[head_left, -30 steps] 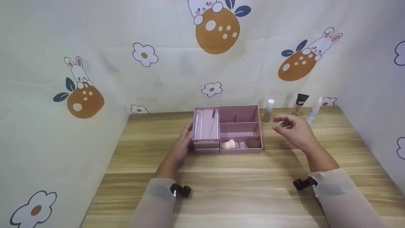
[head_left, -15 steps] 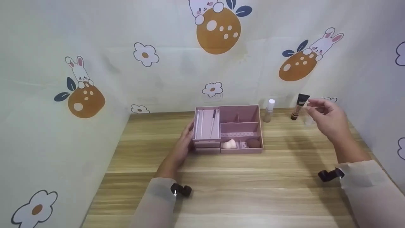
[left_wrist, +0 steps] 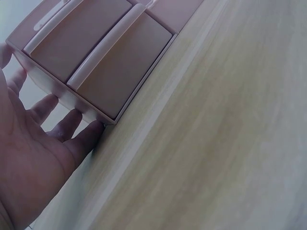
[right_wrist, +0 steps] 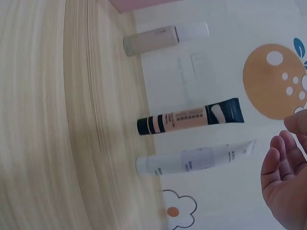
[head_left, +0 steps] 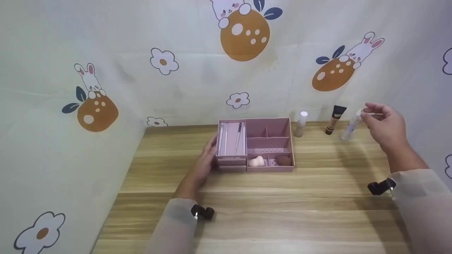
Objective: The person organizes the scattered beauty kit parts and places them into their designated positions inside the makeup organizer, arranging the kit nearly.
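A pink desktop organizer point(head_left: 270, 169) stands on the table, with compartments on the right and drawers on the left. My left hand point(head_left: 204, 160) rests against its left side, and the left wrist view shows the fingertips point(left_wrist: 69, 125) touching that wall below the drawers point(left_wrist: 122, 60). My right hand point(head_left: 386, 127) is raised at the far right beside the top of a white squeeze tube point(head_left: 349, 128), which stands upright on its cap. In the right wrist view, a gap shows between the fingers point(right_wrist: 283, 167) and the tube's flat end; the hand holds nothing.
Left of the white tube stands a beige tube with black ends point(head_left: 333, 121), then a small bottle with a white cap point(head_left: 301, 124). The organizer holds thin brushes point(head_left: 238, 135), a pale sponge point(head_left: 256, 161) and a brown sponge point(head_left: 283, 160). A patterned cloth point(head_left: 190, 84) hangs behind.
My right hand has moved right, from near the capped bottle, past the beige tube, to the white tube's top. My left hand stays at the organizer.
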`<state>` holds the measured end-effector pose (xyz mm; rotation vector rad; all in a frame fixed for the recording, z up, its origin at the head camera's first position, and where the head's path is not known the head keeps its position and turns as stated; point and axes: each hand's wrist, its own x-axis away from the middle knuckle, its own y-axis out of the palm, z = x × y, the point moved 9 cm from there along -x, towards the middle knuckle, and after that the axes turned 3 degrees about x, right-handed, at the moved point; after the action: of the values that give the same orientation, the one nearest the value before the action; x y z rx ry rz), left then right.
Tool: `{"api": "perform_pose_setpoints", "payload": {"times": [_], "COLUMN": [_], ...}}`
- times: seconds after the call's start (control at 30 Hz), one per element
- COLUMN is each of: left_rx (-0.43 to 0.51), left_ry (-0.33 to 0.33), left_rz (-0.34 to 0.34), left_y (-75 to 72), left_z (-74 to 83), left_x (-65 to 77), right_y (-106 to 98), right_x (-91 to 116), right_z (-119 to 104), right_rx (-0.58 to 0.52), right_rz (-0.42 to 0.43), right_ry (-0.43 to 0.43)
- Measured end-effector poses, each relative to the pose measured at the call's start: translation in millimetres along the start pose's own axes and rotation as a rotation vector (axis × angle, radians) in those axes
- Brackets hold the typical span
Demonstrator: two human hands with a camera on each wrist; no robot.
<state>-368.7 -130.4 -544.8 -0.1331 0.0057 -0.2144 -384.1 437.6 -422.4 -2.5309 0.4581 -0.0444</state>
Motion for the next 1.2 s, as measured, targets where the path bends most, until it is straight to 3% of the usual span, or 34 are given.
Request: {"api": "perform_pose_setpoints", "payload": {"times": [0.17,0.73,1.2], "left_rx": [0.008,-0.013,-0.001], "left_ry": [-0.002,-0.003,-0.015], "left_rz": [0.002,0.007,0.004], "left_y": [-0.2,-1.0,-0.7], "left_z": [-0.6,-1.6,-4.0], "left_x": [-0.2,1.0,-0.6], "right_y": [-2,21,30], "right_x": [-13,-37,-35], "right_z": [13,32,44], "right_rx": [-0.006,-0.079,-0.071], "right_rz": [-0.021,-0.184,-0.176], "right_ry": [0.035,0.0,0.042]}}
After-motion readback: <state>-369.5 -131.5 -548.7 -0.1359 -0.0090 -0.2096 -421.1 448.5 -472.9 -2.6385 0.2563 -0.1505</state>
